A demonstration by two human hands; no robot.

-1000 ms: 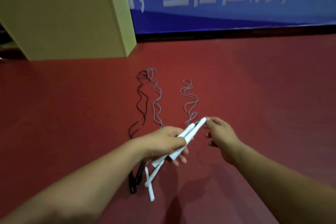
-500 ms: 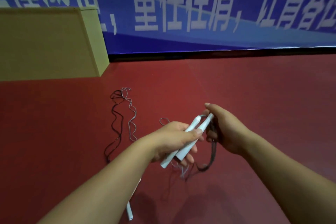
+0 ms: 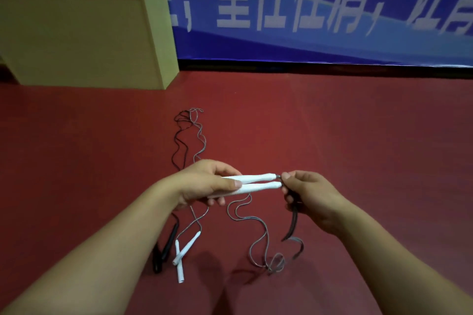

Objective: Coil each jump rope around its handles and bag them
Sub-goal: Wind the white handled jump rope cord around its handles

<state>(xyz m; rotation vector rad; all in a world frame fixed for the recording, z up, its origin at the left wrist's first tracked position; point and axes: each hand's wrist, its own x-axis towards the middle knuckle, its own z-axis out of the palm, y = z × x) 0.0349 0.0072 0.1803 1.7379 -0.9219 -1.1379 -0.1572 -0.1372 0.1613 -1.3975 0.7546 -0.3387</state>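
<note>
Levelled since a moment ago, the white handles now lie horizontal, gripped in the left hand; the right hand pinches their cord above the red floor, near a blue banner and yellow box.

The left hand grips two white handles side by side while the right hand pinches their cord.
</note>
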